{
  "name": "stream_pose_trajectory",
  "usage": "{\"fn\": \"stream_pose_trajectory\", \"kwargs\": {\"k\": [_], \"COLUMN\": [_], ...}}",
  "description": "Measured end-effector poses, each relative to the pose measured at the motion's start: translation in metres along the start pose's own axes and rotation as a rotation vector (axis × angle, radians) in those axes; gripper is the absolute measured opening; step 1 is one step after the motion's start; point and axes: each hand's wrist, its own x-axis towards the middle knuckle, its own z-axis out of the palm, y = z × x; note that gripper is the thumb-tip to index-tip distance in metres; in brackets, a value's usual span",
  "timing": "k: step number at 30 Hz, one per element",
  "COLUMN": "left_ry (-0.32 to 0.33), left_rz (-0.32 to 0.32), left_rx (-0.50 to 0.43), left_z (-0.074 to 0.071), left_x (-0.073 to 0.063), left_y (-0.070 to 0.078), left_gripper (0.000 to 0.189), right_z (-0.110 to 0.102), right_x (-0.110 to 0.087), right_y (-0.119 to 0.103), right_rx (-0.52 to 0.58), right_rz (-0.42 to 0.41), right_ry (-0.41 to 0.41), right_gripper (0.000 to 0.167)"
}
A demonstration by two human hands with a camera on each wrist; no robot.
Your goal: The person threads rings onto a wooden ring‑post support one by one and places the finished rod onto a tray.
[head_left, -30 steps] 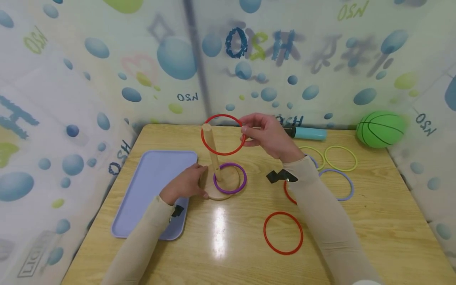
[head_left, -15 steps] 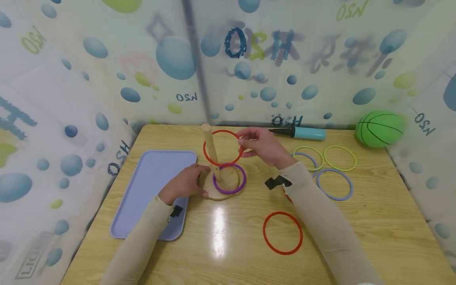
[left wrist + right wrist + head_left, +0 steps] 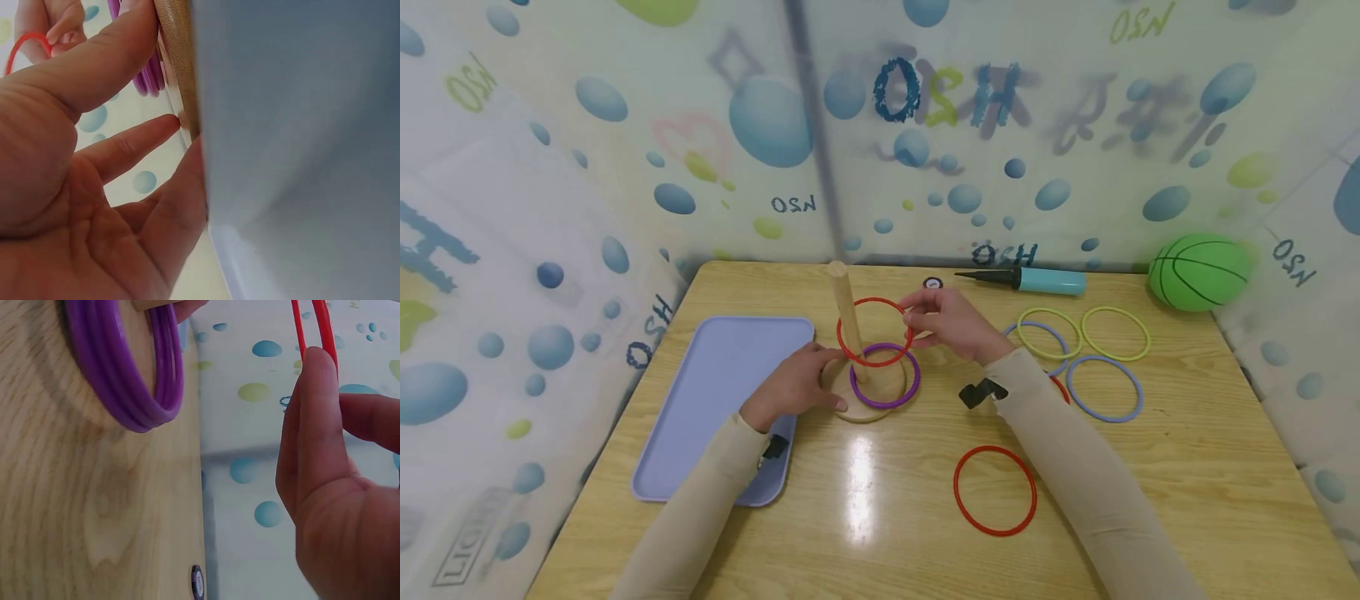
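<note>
A wooden peg [image 3: 845, 300] stands upright on a round wooden base [image 3: 886, 385]. Several purple rings [image 3: 106, 356] lie stacked around its foot. My left hand [image 3: 797, 383] holds the base at its left edge, thumb on the near side and fingers on the far side. Between thumb and fingertips, my right hand [image 3: 955, 323] pinches a red ring [image 3: 876, 299] by its right side. This ring encircles the peg partway down, above the purple rings.
A lilac tray [image 3: 722, 367] lies left. Right are a loose red ring [image 3: 996, 448], another partly hidden by the sleeve, yellow rings [image 3: 1116, 308] and blue rings [image 3: 1105, 359]. Behind sit a hand pump [image 3: 1052, 281], a green ball [image 3: 1198, 271] and a small black disc [image 3: 933, 283].
My right hand has lowered the red ring from around the peg's top to partway down. My left hand has stayed at the base.
</note>
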Motion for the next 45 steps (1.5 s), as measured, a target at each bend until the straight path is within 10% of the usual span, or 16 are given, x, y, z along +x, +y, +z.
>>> {"fn": "stream_pose_trajectory", "kwargs": {"k": [45], "left_ry": [-0.030], "left_rz": [-0.037], "left_rx": [0.022], "left_z": [-0.004], "left_x": [-0.001], "left_y": [0.006], "left_gripper": [0.087], "right_z": [-0.001], "right_x": [-0.016], "right_y": [0.037], "right_rx": [-0.389], "right_rz": [0.054], "right_ry": [-0.024], "right_gripper": [0.024]}}
